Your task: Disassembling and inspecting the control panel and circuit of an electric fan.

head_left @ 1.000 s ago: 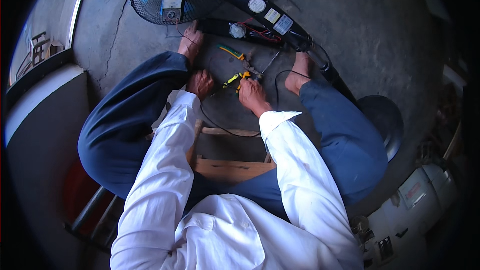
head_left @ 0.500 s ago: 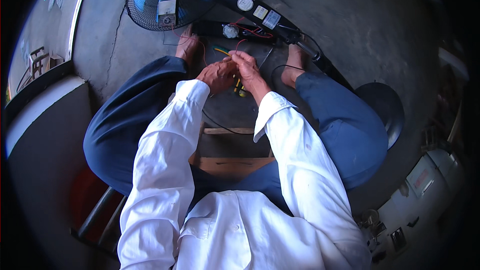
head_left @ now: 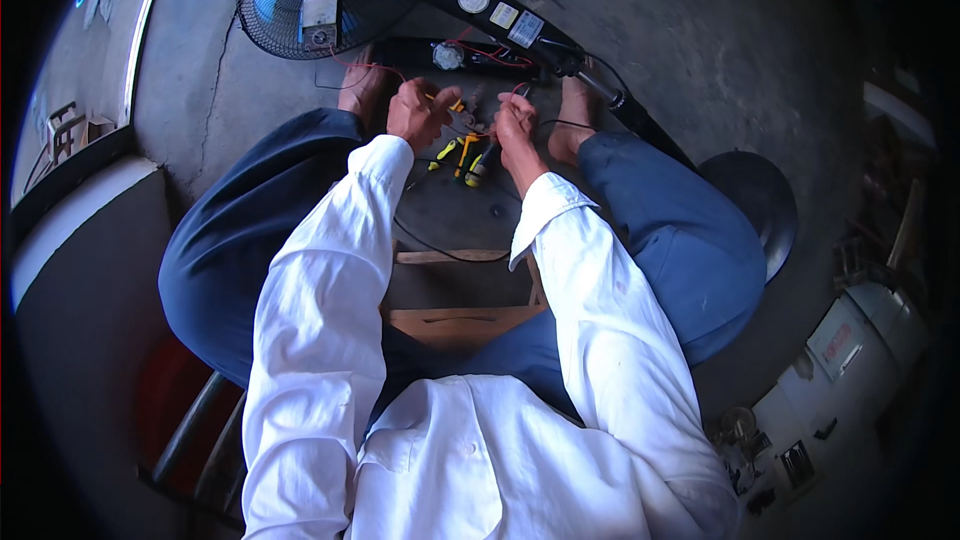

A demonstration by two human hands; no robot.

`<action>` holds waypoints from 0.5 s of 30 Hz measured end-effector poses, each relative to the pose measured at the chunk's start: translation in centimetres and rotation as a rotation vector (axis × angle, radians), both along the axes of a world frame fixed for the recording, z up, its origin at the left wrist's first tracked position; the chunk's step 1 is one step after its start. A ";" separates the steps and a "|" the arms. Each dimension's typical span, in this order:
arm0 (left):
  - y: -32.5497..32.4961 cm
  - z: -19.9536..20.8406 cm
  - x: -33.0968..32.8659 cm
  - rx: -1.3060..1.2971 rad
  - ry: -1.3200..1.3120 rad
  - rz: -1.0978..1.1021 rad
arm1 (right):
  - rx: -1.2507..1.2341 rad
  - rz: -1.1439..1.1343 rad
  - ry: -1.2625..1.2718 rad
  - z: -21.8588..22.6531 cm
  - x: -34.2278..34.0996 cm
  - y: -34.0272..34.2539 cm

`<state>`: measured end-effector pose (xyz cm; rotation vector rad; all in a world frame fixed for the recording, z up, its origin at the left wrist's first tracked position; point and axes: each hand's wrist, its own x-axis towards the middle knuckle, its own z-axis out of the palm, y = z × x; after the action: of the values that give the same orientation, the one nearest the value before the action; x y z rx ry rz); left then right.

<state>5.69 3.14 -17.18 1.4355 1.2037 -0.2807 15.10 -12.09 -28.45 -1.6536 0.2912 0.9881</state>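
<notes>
Concrete floor: we're mid-wiring, left hand and right hand both pinched on wires; pliers at 6 o'clock prob next.

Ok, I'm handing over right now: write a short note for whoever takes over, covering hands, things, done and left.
Left hand: fingers closed on thin wiring; exact grip too small to tell.
Right hand: fingers pinching a thin wire end.
Things: fan head and fan pole lie on the concrete floor; opened black housing shows red wires. Yellow-handled pliers lie between the bare feet.
Done: housing open, wires out.
Left: wires look unjoined, housing unclosed.
</notes>
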 end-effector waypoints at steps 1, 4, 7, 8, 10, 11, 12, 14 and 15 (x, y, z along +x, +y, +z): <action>-0.6 -0.3 1.4 -0.016 -0.023 -0.014 | -0.127 0.029 -0.280 -2.6 1.4 -1.5; -0.7 -0.7 1.9 0.418 0.109 -0.005 | -0.220 0.056 -0.408 -3.1 1.2 -1.5; -1.3 0.1 3.0 0.366 0.335 -0.202 | -0.234 0.044 -0.239 -0.7 2.3 -1.2; -1.5 -0.1 2.7 0.337 0.339 -0.249 | -0.263 0.055 -0.185 0.4 2.4 -0.8; -1.8 -1.9 2.0 0.371 0.288 -0.291 | -0.294 0.067 -0.131 1.9 2.6 -0.1; -1.9 -2.5 1.7 0.406 0.234 -0.334 | -0.246 -0.001 -0.114 2.5 2.7 0.2; -1.9 -3.2 1.3 0.406 0.238 -0.332 | -0.197 -0.067 -0.096 3.0 2.5 0.6; -2.1 -1.7 1.8 0.373 0.186 -0.320 | -0.205 -0.028 -0.091 2.9 3.7 -0.2; -2.4 -1.8 1.8 0.367 0.185 -0.321 | -0.206 0.015 -0.082 2.9 4.2 -0.5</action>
<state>7.50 0.79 -18.95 1.9640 1.2118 -0.4371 19.35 -12.57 -25.57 -1.8804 0.3349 0.9226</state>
